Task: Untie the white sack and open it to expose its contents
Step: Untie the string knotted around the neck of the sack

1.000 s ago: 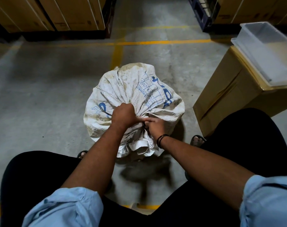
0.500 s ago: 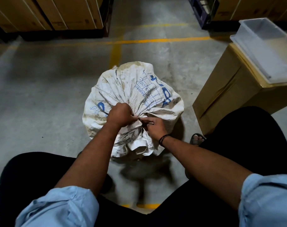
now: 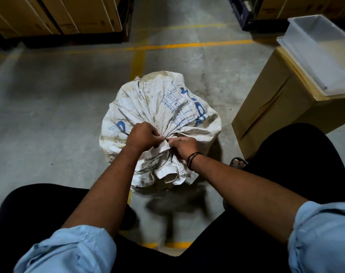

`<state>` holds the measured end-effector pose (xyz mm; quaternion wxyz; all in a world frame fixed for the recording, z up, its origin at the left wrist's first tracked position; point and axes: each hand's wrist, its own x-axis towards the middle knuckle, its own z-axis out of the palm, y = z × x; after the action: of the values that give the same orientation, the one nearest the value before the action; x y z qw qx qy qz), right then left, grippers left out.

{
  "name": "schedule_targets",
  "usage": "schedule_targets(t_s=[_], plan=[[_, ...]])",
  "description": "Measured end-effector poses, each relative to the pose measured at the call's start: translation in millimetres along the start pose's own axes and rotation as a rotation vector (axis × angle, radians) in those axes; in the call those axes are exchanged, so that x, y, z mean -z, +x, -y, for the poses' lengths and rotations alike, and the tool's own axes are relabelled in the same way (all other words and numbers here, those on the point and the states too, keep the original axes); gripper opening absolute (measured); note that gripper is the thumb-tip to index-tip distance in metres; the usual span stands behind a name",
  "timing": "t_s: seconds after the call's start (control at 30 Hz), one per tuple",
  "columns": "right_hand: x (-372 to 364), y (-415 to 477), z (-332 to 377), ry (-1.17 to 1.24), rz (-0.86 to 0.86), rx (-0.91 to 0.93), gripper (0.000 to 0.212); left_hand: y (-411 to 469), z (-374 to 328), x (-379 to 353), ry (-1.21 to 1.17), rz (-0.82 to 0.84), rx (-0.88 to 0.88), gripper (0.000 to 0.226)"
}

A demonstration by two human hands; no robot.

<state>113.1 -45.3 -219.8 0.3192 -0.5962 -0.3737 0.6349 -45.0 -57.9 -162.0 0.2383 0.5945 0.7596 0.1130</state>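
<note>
Right hand (image 3: 184, 145) moved up, pinching the grubby, tied white sack (image 3: 167, 103).

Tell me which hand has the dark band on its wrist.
The right hand: black cords circle its wrist, while the left hand has a bare wrist. Both pinch the tied neck of the white sack.

Cardboard box (image 3: 282, 115) stands on concrete floor (image 3: 49, 115). White plastic bin (image 3: 321, 54) sits on the box; yellow line (image 3: 187, 46) runs left of it.
</note>
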Motion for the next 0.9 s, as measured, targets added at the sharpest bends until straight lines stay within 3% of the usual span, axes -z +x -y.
schedule_targets(t_s=[0.2,0.4,0.57,0.63,0.8,0.9], plan=[[-1,3,1,-0.126,-0.033,-0.011,0.003,0,0,-4,-0.057,0.01,0.016,0.023],[0,0,8,-0.206,0.032,-0.007,0.021,0,2,-6,-0.109,0.009,0.036,0.02],[0,-4,22,-0.083,-0.065,-0.119,0.006,2,4,-6,-0.131,0.005,0.05,0.02],[1,1,35,-0.133,-0.064,-0.114,0.016,3,5,-7,-0.128,0.004,0.054,0.02],[3,4,73,0.016,0.148,-0.135,0.008,4,8,-7,-0.115,0.001,0.055,0.019],[6,3,76,-0.053,0.176,-0.188,0.008,4,5,-6,-0.061,-0.011,0.027,0.018]])
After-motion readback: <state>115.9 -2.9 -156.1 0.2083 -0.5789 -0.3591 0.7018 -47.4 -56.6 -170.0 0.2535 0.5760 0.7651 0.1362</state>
